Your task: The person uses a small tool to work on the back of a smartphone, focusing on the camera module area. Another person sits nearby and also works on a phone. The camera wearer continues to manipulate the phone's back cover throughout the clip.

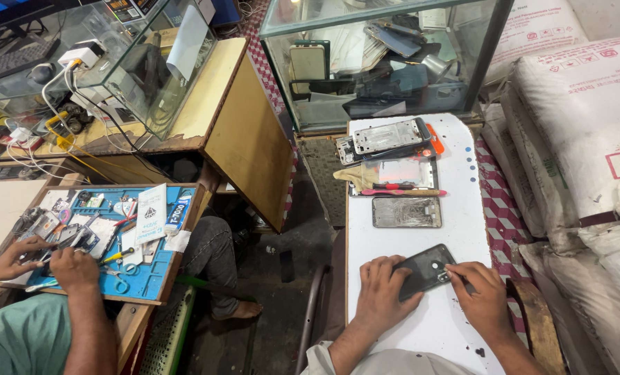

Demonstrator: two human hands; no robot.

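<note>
A phone repair shop: opened phones (393, 136) on benches, tool mat (150, 274), glass display case (379, 62).

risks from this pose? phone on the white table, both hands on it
1. The dark phone lies flat under the left hand, unclamped; the right hand pressing near its camera end could make it slide.
2. The opened phone and pink pen lie loose close ahead, easy to knock.

A black phone (426, 269) lies on a white table (462, 229), beside a blue work mat (150, 274).
</note>
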